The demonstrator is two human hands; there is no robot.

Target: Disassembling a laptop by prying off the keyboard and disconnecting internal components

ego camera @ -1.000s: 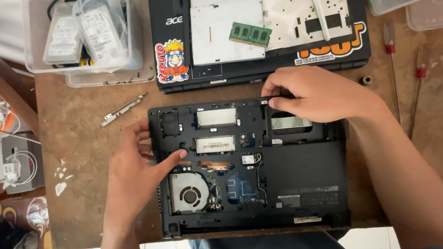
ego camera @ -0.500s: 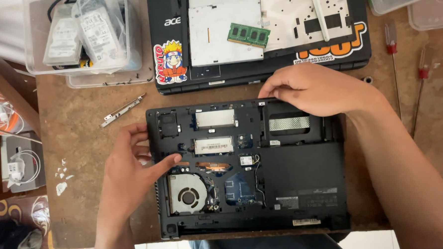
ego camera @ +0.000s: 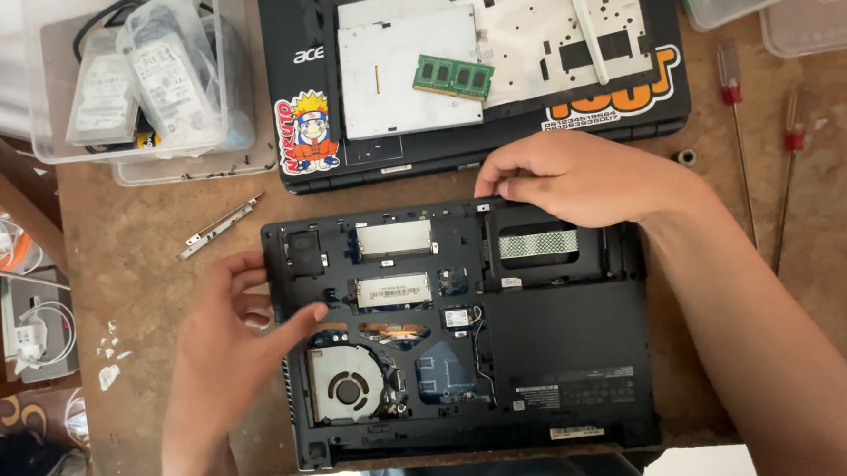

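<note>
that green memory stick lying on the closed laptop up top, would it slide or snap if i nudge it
The memory stick is a thin flat board, so probably light and stiff. It lies loose on a smooth metal plate, so a nudge would likely slide it. Its bare chips look fragile; it seems unlikely to roll.

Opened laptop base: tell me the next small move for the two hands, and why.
Probably a small lift or pry at the far edge. The right hand pinches the far rim of the opened laptop base above the empty bay, while the left hand braces the left edge, thumb near the fan; the grip suggests working that rim loose.
</note>
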